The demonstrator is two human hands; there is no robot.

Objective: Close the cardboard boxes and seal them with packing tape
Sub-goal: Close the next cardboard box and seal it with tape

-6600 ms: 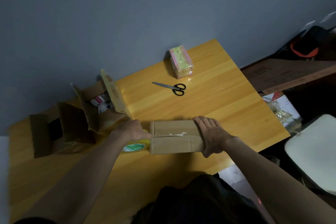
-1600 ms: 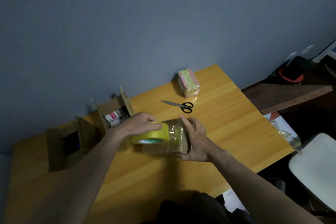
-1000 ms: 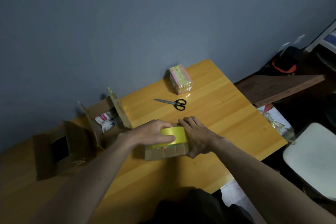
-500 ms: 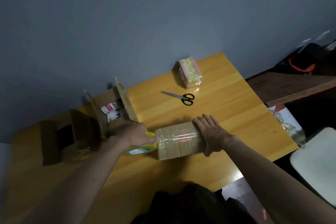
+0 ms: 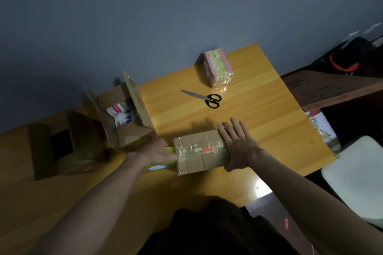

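Note:
A closed brown cardboard box (image 5: 196, 154) lies on the yellow wooden table (image 5: 259, 130), with clear tape shining along its left end and top seam. My left hand (image 5: 156, 152) grips the yellow roll of packing tape (image 5: 158, 166) at the box's left end; the hand covers most of the roll. My right hand (image 5: 238, 145) lies flat on the box's right end, fingers spread and pointing away from me. Two open cardboard boxes stand to the left: one (image 5: 124, 116) with packets inside and flaps up, and a darker one (image 5: 62, 143) farther left.
Black-handled scissors (image 5: 204, 98) lie behind the box. A pink and yellow wrapped box (image 5: 217, 68) stands near the table's far edge by the grey wall. A white chair seat (image 5: 356, 174) and a brown board (image 5: 331, 87) lie off the right side.
My left hand has carried the tape roll from on top of the box down past its left end, laying tape along the top. My right hand has flattened on the right end.

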